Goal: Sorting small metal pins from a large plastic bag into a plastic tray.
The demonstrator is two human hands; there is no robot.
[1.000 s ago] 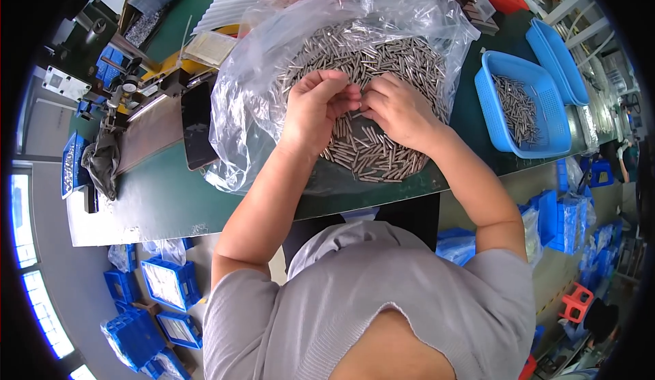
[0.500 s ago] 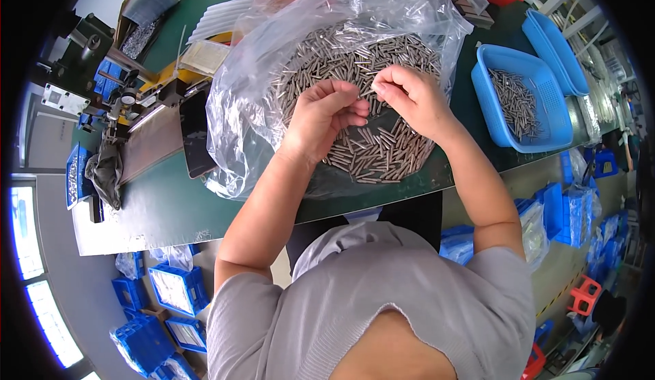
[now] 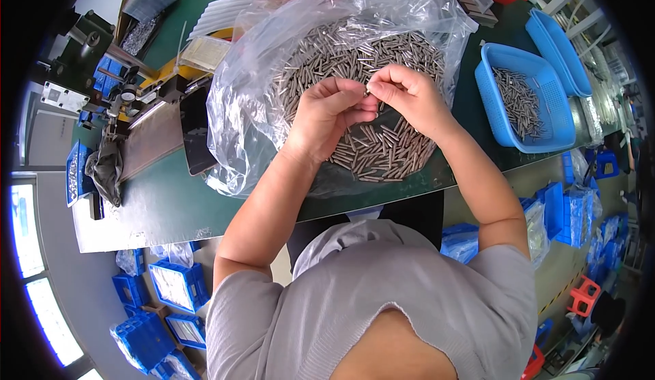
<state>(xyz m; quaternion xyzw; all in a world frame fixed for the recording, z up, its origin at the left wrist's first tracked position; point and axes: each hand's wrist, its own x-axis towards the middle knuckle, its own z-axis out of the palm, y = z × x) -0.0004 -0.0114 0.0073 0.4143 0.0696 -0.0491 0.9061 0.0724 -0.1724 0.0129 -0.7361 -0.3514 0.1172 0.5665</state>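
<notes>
A large clear plastic bag (image 3: pixel 273 59) lies open on the green table (image 3: pixel 170 202), filled with a heap of small metal pins (image 3: pixel 382 148). Both hands hover over the heap. My left hand (image 3: pixel 327 117) is curled with its fingertips pinching something small, likely pins. My right hand (image 3: pixel 409 97) meets it fingertip to fingertip and pinches a single metal pin between thumb and forefinger. The pinched pieces are mostly hidden by the fingers.
A blue basket (image 3: pixel 522 97) with several metal pins stands to the right, another blue tray (image 3: pixel 563 49) behind it. A dark machine with a metal chute (image 3: pixel 147 138) sits at the left. Blue crates (image 3: pixel 174 284) stand on the floor below.
Both hands have lifted off the heap and come together above it, fingertips now touching. The right hand moved up and toward the left hand.
</notes>
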